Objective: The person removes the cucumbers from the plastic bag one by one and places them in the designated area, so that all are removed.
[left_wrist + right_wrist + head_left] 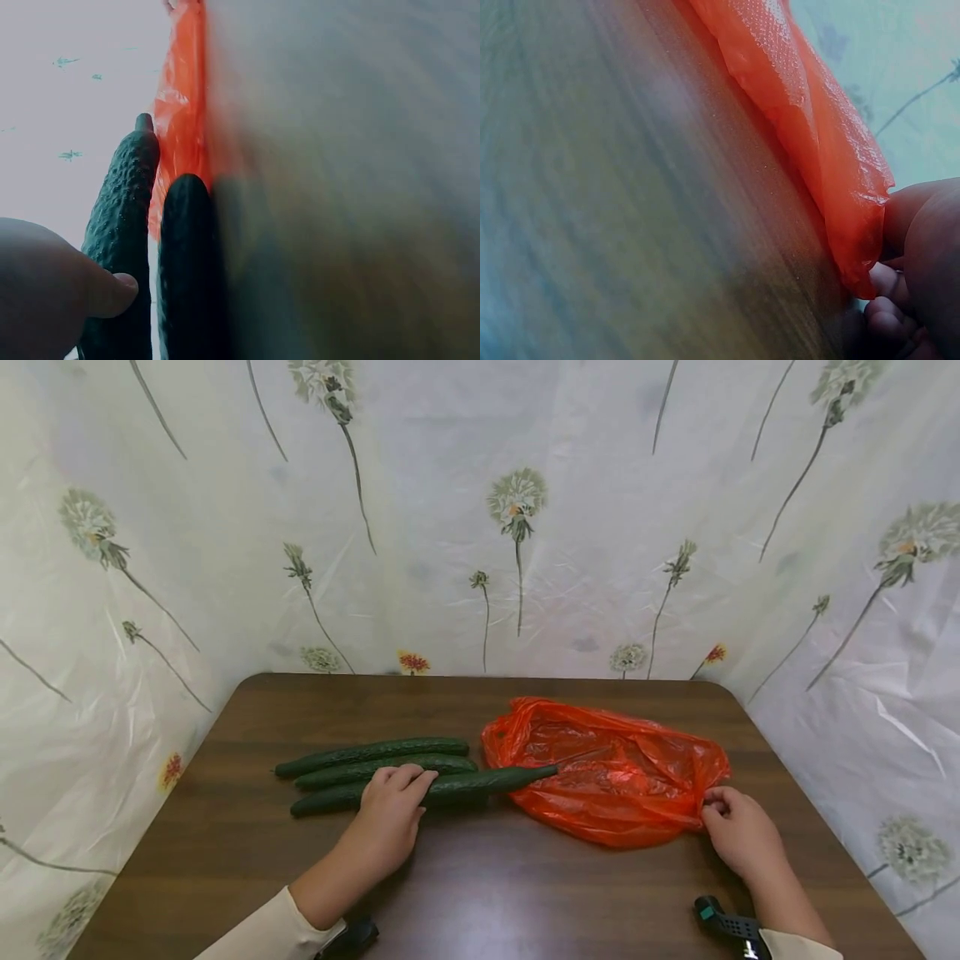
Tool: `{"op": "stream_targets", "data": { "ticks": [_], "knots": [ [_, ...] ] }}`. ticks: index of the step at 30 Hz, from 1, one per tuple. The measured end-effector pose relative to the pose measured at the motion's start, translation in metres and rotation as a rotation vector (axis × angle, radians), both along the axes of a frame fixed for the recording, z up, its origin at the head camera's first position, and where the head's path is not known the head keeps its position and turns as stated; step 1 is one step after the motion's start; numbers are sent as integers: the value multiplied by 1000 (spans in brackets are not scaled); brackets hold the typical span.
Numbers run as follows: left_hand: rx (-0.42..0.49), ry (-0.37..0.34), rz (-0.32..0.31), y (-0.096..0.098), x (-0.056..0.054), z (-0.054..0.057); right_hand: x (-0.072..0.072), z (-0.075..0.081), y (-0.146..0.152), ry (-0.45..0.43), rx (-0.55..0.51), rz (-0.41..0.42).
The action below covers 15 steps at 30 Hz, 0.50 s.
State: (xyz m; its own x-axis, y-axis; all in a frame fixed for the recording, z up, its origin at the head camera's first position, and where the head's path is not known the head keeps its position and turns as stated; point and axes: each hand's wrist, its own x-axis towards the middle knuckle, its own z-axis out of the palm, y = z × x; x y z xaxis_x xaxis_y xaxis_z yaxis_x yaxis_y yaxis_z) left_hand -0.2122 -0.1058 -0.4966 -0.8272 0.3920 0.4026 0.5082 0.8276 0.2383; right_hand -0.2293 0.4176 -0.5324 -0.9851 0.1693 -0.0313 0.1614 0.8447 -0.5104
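Observation:
My left hand [395, 806] grips a long dark-green cucumber [472, 783] around its middle; the cucumber's right tip reaches over the left edge of a red plastic bag [622, 777]. Two more cucumbers lie side by side just behind it, the farthest cucumber [375, 751] and the middle cucumber [337, 774]. In the left wrist view the thumb presses the bumpy side of the held cucumber [124, 195], and another cucumber [187, 255] shows beside it. At the bag's right end my right hand [742, 831] pinches a crumpled corner, seen close up as red plastic [840, 172] in the right wrist view.
Everything rests on a dark brown wooden table [562, 902] with rounded far corners. Behind and at both sides hangs a pale sheet [435, 527] printed with dandelions. Dark straps are on both wrists, the right strap [727, 922] showing near the sleeve.

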Motion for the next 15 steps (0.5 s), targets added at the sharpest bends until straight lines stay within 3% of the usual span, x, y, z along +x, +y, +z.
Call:
{"op": "stream_targets", "data": {
  "ticks": [9, 15],
  "knots": [
    [33, -2, 32, -17, 6, -8, 1, 2, -2, 1, -1, 4],
    [63, -78, 4, -24, 8, -7, 1, 3, -2, -11, -2, 3]
  ]
}}
